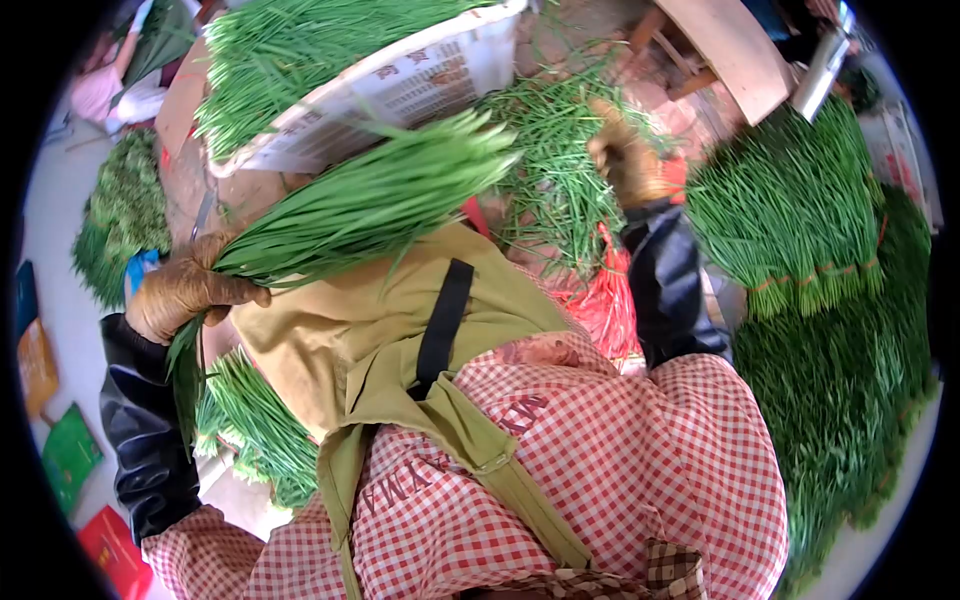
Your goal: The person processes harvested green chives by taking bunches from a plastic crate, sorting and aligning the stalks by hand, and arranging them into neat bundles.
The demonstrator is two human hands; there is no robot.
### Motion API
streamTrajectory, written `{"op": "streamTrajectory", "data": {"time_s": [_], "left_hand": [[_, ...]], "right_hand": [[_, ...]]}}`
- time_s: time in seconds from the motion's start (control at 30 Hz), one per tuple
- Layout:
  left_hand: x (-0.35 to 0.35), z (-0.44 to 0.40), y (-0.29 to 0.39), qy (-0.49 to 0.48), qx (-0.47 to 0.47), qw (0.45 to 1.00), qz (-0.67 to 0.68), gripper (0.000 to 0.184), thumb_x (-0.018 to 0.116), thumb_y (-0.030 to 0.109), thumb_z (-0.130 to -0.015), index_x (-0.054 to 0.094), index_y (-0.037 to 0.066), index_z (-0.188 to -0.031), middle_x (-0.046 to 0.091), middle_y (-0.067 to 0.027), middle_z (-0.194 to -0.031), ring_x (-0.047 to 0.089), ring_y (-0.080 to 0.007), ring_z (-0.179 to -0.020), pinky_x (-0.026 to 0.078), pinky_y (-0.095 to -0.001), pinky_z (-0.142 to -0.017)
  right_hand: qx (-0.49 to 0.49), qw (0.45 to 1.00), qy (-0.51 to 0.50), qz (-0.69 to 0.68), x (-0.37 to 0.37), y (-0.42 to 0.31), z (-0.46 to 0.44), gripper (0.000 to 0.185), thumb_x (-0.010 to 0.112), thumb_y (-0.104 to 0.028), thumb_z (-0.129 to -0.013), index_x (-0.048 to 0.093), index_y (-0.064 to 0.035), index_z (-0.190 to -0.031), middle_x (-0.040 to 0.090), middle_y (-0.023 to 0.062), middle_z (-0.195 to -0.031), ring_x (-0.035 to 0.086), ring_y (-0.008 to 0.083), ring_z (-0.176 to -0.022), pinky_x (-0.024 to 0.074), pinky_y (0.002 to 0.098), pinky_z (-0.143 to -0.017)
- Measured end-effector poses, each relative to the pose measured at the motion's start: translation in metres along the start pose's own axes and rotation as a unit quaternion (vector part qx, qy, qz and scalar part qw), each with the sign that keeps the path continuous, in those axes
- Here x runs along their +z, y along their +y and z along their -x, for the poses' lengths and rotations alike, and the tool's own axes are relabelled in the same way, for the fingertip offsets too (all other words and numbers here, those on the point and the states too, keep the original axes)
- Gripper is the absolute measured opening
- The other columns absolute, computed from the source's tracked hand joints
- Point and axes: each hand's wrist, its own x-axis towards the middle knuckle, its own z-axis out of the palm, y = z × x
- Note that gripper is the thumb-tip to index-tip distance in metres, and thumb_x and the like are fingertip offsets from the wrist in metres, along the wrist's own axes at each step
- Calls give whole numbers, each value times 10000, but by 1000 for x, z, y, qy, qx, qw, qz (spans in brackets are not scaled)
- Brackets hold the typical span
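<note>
A bunch of long green stalks (pixel 370 200) lies slantwise above the tan apron (pixel 310 340), its pale ends at the upper right. My left hand (pixel 190 290), in a brown glove, is closed around the leafy end of that bunch. On the other side, my right hand (pixel 625 160), also gloved, is raised over loose green scraps (pixel 560 170) with its fingers apart and nothing visible between them. Red plastic strips (pixel 610 305) hang below that hand, beside the black sleeve.
A white basket (pixel 400 90) heaped with green stalks stands ahead. Tied bundles (pixel 800 220) lie at the right above a larger green pile (pixel 850 400). More stalks (pixel 255 420) are at lower left. A wooden stool (pixel 725 50) stands upper right; a person (pixel 110 80) sits upper left.
</note>
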Motion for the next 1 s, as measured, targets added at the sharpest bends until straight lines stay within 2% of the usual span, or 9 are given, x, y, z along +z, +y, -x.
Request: {"op": "streamTrajectory", "data": {"time_s": [0.07,0.17,0.27,0.37,0.43,0.5,0.67,0.77,1.0], "left_hand": [[5,3,-33,-21,0,996,85,625,655,19,-750,439,11,-1336,647,-44,-860,440,-27,-514,341,-180,-443],[30,2,-104,-49,-6,958,281,598,656,4,-754,434,-11,-1310,650,-99,-884,427,-50,-487,344,-190,-425],[71,-3,-155,-65,1,912,405,545,654,-6,-760,449,-11,-1265,649,-117,-939,440,-59,-502,357,-183,-453],[93,-4,-170,-63,36,890,450,502,667,23,-762,467,-5,-1222,629,-87,-930,444,-68,-530,356,-192,-482],[89,-2,-170,-32,92,912,399,486,688,47,-760,478,4,-1196,591,-51,-860,447,-77,-532,372,-201,-473],[93,4,-175,-7,74,907,415,424,693,72,-769,506,16,-1146,549,-22,-789,451,-81,-534,377,-203,-475],[99,3,-186,-12,61,913,402,361,695,108,-767,535,25,-1081,555,-26,-782,452,-79,-531,383,-209,-486],[103,5,-175,-13,73,914,398,373,695,117,-768,531,24,-1089,556,-24,-782,454,-78,-530,386,-208,-492],[114,4,-168,13,91,923,373,322,670,135,-802,542,-6,-1062,504,-6,-610,448,-80,-477,385,-218,-484]], "right_hand": [[-289,953,-59,72,43,-50,15,514,546,-230,-909,428,-21,-1364,646,57,-956,577,118,-844,472,255,-658],[-288,941,-139,110,124,-57,66,462,498,-118,-891,458,-54,-1346,641,105,-1004,624,230,-875,511,387,-764],[-115,650,-344,668,109,108,20,473,462,-126,-862,483,-93,-1334,635,173,-1053,655,329,-815,519,426,-783],[144,544,-354,747,-34,233,-2,448,518,-306,-857,588,-70,-1231,635,180,-1147,611,332,-1055,469,428,-919],[179,750,-237,591,-25,169,6,424,521,-328,-868,614,-59,-1183,640,188,-1121,621,326,-1010,473,399,-895],[6,696,-265,667,-64,188,-39,378,541,-336,-875,652,-45,-1089,674,167,-982,635,296,-910,474,364,-847],[-127,891,-131,415,92,1,-6,417,543,-385,-880,653,-15,-1039,665,160,-994,619,309,-959,460,371,-846],[-224,912,-192,284,147,-19,3,427,588,-412,-874,663,-35,-1060,662,129,-1015,614,244,-963,456,336,-866],[-93,834,-381,389,197,16,-22,348,593,-335,-874,664,-17,-996,663,118,-954,605,234,-930,452,332,-874]]}}
